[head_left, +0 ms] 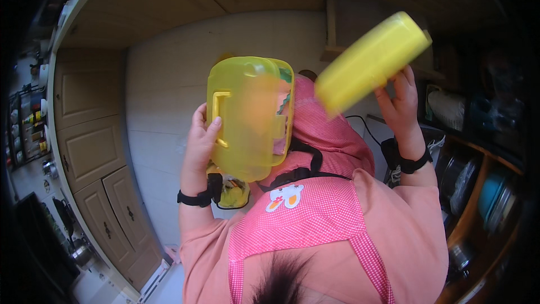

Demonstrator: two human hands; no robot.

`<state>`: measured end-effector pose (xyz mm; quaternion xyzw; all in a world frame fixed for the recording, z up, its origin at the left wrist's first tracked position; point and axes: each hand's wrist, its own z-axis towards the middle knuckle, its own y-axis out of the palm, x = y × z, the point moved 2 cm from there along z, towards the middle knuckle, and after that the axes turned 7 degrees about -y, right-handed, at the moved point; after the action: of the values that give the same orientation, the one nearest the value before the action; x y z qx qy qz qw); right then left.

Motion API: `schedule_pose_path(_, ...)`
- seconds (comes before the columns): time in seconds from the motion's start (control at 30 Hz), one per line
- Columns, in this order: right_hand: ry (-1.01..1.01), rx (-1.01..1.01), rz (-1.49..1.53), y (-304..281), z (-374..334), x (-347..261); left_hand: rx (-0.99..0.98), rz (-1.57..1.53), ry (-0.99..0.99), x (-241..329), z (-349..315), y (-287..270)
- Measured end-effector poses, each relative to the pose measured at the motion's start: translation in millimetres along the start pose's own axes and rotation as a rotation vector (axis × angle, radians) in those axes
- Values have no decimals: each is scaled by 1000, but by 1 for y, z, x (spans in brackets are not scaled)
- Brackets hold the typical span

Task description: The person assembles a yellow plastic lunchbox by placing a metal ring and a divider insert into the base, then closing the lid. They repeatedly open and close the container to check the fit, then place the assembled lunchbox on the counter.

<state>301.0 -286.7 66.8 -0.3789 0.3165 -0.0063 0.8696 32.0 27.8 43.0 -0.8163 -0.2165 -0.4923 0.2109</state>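
While your left hand (203,135) grasps a translucent yellow box (239,135) by its left edge, thumb over the side by the yellow handle (220,118), your right hand (400,98) grips a long yellow container (374,59) up and to the right, well apart from the box. Box is in front of you, left of your lap, handle face toward the camera. Inside it: pink and green contents (283,98) show along the right side, plus a blurry orange patch through the plastic; can't tell what these are. Can't tell if its lid is fully seated. Right-hand container is tilted and motion-blurred; can't tell if anything's in it.

By your left wrist, lower down, a smaller yellow container (235,196) holds mixed bits, too small to identify. You're wearing a pink checked apron (304,217) with a rabbit patch. Far right, wooden shelves hold a teal bowl (493,194) and a dark pot (453,177). Far left, bottles and jars (39,129) stand on a rack, pale cabinet doors (93,146) nearby.
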Motion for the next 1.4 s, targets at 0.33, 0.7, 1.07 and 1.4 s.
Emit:
schedule_pose_path(0.33,469,-133,-69,47,-42,59,19,373,40,8,-5,26)
schedule_pose_path(0.7,486,-157,-161,71,-29,105,-20,25,-152,2,-2,20)
schedule_pose_path(1.07,324,-94,-76,114,-6,20,147,-285,-176,-3,-6,33)
schedule_pose_path(1.4,280,-291,62,145,7,-30,242,-145,-165,-3,-4,42)
